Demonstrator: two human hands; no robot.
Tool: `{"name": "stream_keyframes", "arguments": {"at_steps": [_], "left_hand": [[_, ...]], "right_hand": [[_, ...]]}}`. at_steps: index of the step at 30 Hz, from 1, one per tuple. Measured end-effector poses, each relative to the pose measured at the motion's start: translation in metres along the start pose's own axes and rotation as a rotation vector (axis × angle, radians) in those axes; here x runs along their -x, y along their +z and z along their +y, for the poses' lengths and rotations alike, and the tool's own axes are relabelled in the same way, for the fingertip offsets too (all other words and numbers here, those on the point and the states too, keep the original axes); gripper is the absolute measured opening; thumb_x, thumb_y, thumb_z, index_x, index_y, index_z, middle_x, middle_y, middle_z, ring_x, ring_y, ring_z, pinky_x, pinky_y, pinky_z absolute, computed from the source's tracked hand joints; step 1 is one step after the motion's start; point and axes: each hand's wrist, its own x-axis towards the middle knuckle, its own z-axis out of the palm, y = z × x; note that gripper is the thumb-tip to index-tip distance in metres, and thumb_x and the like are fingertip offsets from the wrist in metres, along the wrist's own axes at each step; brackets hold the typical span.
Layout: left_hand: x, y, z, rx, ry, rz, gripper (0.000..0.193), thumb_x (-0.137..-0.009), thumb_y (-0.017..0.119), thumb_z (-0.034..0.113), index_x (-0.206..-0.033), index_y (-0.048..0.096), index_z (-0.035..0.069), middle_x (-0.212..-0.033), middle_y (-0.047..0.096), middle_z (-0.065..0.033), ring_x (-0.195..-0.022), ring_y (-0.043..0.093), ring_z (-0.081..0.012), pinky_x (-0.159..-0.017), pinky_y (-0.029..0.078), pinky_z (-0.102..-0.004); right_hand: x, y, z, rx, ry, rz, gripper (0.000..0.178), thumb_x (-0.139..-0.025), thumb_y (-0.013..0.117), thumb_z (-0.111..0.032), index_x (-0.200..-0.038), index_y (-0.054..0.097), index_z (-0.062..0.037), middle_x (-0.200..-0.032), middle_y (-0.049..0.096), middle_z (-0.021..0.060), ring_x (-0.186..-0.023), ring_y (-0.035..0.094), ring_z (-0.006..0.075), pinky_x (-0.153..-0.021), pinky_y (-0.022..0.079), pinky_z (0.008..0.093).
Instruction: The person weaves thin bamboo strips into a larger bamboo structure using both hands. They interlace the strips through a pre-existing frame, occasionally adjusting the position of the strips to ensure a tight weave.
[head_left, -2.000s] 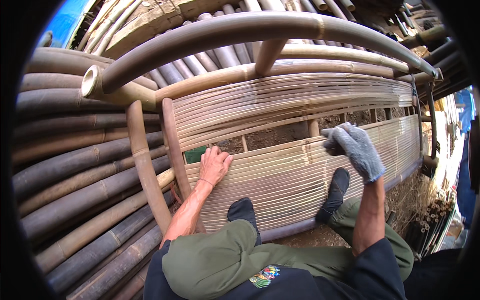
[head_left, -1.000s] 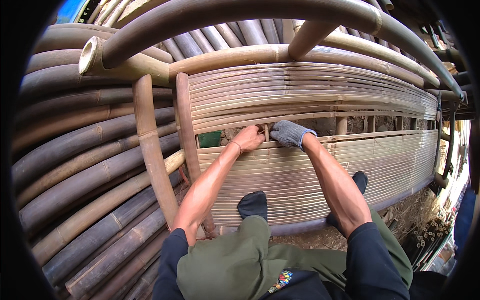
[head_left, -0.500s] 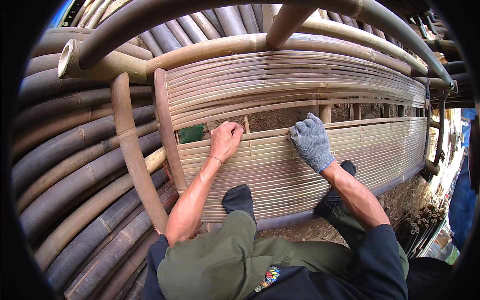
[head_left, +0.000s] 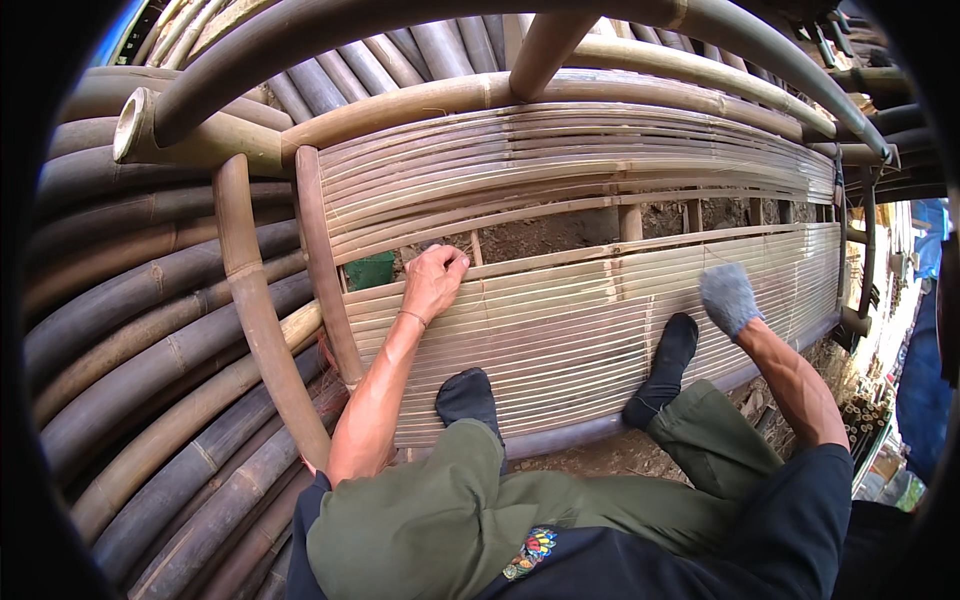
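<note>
My bare left hand (head_left: pixel 434 281) is closed at the upper edge of the lower band of bamboo slats (head_left: pixel 560 320), beside the gap. Its thumb and fingers press together, and I cannot make out what they hold. My right hand (head_left: pixel 730 295), in a grey knitted glove, is over the right part of the same slats, smeared by motion so its fingers do not show clearly. A second band of slats (head_left: pixel 560 150) lies across the gap on the far side. Both bands belong to a bamboo bench frame with a thick left end rail (head_left: pixel 327 250).
My socked feet (head_left: pixel 467 398) rest on the near slats. Thick bamboo poles (head_left: pixel 170 300) are stacked at the left. A curved bamboo rail (head_left: pixel 400 30) arches over the far side. Something green (head_left: pixel 370 271) shows through the gap. Cut bamboo ends (head_left: pixel 866 415) lie at the right.
My gloved right hand has left the slat edge by the gap and moved right and nearer. My right leg and foot show more fully. My left hand stays at the edge.
</note>
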Motion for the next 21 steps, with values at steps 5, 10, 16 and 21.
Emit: {"name": "stream_keyframes", "arguments": {"at_steps": [5,10,16,21], "left_hand": [[0.007,-0.014,-0.003,-0.028,-0.059,0.012,0.025,-0.086,0.064,0.025,-0.094,0.072,0.003,-0.088,0.065,-0.0130,-0.082,0.064,-0.0282,-0.076,0.049,-0.0370],[0.001,-0.014,0.002,0.169,-0.079,-0.040,0.022,-0.086,0.069,0.023,-0.094,0.074,0.004,-0.091,0.066,-0.0068,-0.084,0.062,-0.0193,-0.076,0.049,-0.0325],[0.006,-0.024,0.017,0.185,-0.119,-0.117,0.021,-0.082,0.071,0.023,-0.087,0.076,0.004,-0.095,0.066,-0.0094,-0.089,0.063,-0.0217,-0.079,0.049,-0.0330],[0.009,-0.025,0.018,0.270,-0.210,-0.218,0.022,-0.082,0.068,0.020,-0.089,0.076,0.001,-0.097,0.068,-0.0095,-0.090,0.063,-0.0198,-0.083,0.048,-0.0300]], "right_hand": [[0.159,0.056,0.067,0.221,0.447,-0.994,0.027,-0.086,0.060,-0.021,-0.110,0.071,-0.0158,-0.106,0.069,0.0085,-0.093,0.069,0.0290,-0.073,0.053,0.0491],[0.057,-0.078,-0.019,-0.276,0.304,-0.182,0.047,-0.077,0.066,-0.013,-0.123,0.056,-0.0077,-0.112,0.059,0.0133,-0.099,0.061,0.0342,-0.086,0.050,0.0451],[-0.149,-0.171,-0.163,-0.780,-0.149,0.512,0.033,-0.076,0.072,-0.025,-0.105,0.064,-0.0117,-0.098,0.064,0.0096,-0.097,0.061,0.0309,-0.085,0.049,0.0425],[-0.196,-0.150,-0.214,-0.797,-0.195,0.486,0.025,-0.073,0.071,-0.023,-0.097,0.068,-0.0168,-0.088,0.063,0.0075,-0.085,0.060,0.0292,-0.075,0.048,0.0429]]}}
